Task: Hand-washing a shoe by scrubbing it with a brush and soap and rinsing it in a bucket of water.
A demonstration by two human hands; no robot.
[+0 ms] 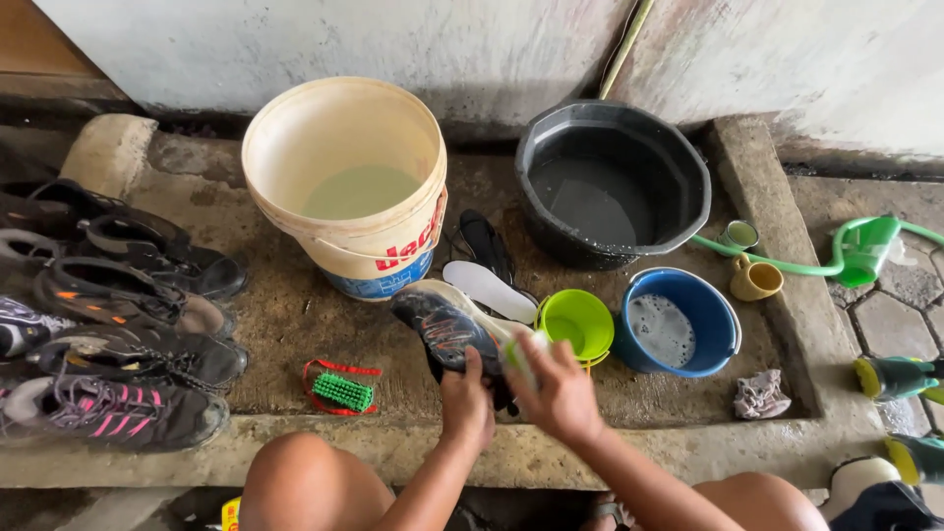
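Just in front of the cream bucket (344,187), the left hand (466,405) clasps the heel of a dark sports shoe (447,332), while the right hand (557,393) closes around a pale brush (519,352) pressed against the shoe's side, with a green bowl (576,323) just beside it.

Cream bucket (344,187), black basin (612,182), blue bowl (678,324)

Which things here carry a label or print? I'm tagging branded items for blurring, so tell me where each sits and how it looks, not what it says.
Bucket: back left of the wash slab, round, cream, with red lettering over a blue band low on its front.
Yellow package: bottom edge by the left knee, mostly hidden, with a red mark.
No signs or screens show.
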